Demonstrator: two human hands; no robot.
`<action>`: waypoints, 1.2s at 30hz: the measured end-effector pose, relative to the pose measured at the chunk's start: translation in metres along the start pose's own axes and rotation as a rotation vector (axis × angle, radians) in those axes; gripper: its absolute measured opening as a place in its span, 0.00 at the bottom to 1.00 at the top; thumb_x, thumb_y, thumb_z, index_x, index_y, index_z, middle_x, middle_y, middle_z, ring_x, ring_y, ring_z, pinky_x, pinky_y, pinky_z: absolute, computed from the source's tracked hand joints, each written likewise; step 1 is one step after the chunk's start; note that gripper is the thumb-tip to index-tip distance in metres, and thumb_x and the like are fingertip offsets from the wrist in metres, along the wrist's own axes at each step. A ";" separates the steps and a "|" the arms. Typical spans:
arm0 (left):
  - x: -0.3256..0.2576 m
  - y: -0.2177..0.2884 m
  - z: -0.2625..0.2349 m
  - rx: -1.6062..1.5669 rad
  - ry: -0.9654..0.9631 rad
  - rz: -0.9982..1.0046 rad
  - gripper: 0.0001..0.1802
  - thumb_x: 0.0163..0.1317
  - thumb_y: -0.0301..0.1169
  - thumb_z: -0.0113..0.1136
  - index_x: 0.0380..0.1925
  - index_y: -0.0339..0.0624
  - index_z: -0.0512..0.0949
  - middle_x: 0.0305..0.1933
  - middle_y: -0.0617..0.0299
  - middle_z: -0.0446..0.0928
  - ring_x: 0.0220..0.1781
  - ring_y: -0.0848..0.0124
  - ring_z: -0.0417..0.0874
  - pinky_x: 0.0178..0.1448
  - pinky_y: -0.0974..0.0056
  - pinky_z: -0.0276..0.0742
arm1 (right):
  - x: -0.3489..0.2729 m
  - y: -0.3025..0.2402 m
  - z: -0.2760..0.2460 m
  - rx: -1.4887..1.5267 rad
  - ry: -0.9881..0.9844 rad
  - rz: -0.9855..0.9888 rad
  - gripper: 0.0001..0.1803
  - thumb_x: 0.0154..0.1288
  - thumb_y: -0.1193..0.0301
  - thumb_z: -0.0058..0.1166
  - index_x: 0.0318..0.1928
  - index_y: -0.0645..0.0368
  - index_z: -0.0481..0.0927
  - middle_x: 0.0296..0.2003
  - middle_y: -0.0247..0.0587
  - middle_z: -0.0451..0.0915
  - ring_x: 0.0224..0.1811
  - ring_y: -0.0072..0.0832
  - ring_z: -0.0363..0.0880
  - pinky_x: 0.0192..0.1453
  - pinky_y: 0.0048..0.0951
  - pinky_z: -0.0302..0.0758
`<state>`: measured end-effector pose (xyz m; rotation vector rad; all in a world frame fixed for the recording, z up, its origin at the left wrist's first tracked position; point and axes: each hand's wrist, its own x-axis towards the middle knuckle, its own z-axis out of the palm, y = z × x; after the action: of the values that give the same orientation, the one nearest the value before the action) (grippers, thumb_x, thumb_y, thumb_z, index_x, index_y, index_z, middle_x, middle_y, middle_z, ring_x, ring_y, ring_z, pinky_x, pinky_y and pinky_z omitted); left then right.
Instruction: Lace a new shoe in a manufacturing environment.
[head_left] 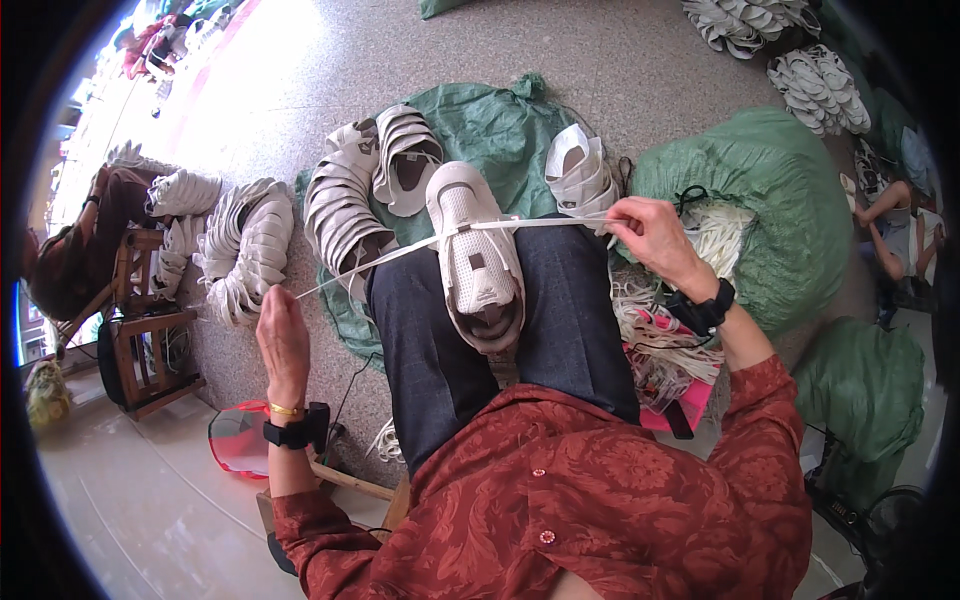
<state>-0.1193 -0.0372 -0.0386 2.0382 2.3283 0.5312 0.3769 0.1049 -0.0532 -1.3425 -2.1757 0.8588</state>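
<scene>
Between my knees rests a white shoe upper [480,265], its toe part pointing away from me. A white shoelace [540,222] runs across it, stretched out to both sides. My left hand [284,340], out past my left knee, is closed on one end of the lace. Beyond my right knee, my right hand [655,238] pinches the lace's other end between thumb and fingers. Where the lace passes the upper, it crosses near the tongue; whether it goes through eyelets is too small to tell.
Nested white uppers [340,195] lie ahead on a green sheet [480,120], with another small stack [580,170] to the right. A green sack [770,220] of laces and a pink tray [690,400] stand right. Another person sits left beside a wooden chair [140,340].
</scene>
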 end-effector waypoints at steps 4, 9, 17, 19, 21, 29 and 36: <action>-0.003 -0.032 -0.006 0.106 0.071 -0.025 0.02 0.69 0.21 0.52 0.37 0.33 0.70 0.35 0.43 0.75 0.39 0.43 0.80 0.41 0.46 0.74 | -0.015 0.018 -0.017 -0.064 0.026 0.061 0.05 0.62 0.76 0.60 0.35 0.67 0.81 0.27 0.47 0.80 0.25 0.35 0.79 0.32 0.34 0.75; -0.004 -0.069 -0.014 0.157 0.117 -0.084 0.03 0.68 0.21 0.53 0.36 0.33 0.70 0.34 0.40 0.76 0.37 0.41 0.80 0.41 0.44 0.73 | -0.038 0.058 -0.042 -0.225 0.064 0.107 0.03 0.61 0.77 0.58 0.34 0.66 0.80 0.26 0.47 0.79 0.26 0.37 0.79 0.32 0.35 0.74; -0.002 -0.077 -0.044 -0.076 -0.179 -0.062 0.04 0.65 0.19 0.54 0.39 0.32 0.71 0.34 0.49 0.74 0.34 0.51 0.77 0.39 0.54 0.75 | -0.067 0.104 -0.085 -0.332 0.318 0.202 0.05 0.59 0.81 0.56 0.36 0.63 0.80 0.26 0.40 0.79 0.24 0.26 0.76 0.31 0.29 0.73; -0.010 -0.088 -0.042 -0.083 -0.070 0.005 0.04 0.65 0.19 0.54 0.39 0.32 0.71 0.34 0.49 0.73 0.34 0.52 0.76 0.40 0.55 0.75 | -0.069 0.109 -0.092 -0.343 0.361 0.235 0.05 0.60 0.81 0.57 0.38 0.63 0.80 0.28 0.39 0.81 0.25 0.25 0.76 0.32 0.28 0.74; -0.014 -0.092 -0.043 -0.080 -0.028 0.033 0.04 0.65 0.19 0.54 0.39 0.32 0.70 0.34 0.49 0.72 0.33 0.52 0.76 0.40 0.55 0.74 | -0.071 0.115 -0.099 -0.326 0.393 0.256 0.06 0.61 0.81 0.56 0.39 0.63 0.81 0.28 0.39 0.81 0.26 0.24 0.78 0.32 0.28 0.75; -0.024 -0.109 -0.052 -0.011 0.087 0.030 0.01 0.68 0.19 0.52 0.37 0.32 0.70 0.33 0.46 0.72 0.34 0.48 0.76 0.41 0.54 0.74 | -0.077 0.143 -0.119 -0.140 0.483 0.393 0.12 0.69 0.81 0.51 0.47 0.63 0.85 0.31 0.40 0.86 0.27 0.23 0.85 0.31 0.26 0.81; -0.047 -0.168 -0.066 0.001 0.155 -0.230 0.04 0.69 0.19 0.54 0.36 0.34 0.69 0.29 0.51 0.72 0.31 0.59 0.78 0.39 0.58 0.75 | -0.081 0.158 -0.134 -0.113 0.521 0.433 0.16 0.71 0.80 0.49 0.54 0.62 0.85 0.36 0.41 0.89 0.26 0.22 0.85 0.30 0.25 0.82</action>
<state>-0.2881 -0.1157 -0.0288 1.7540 2.6034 0.6986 0.5980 0.1222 -0.0730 -1.8851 -1.5776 0.4524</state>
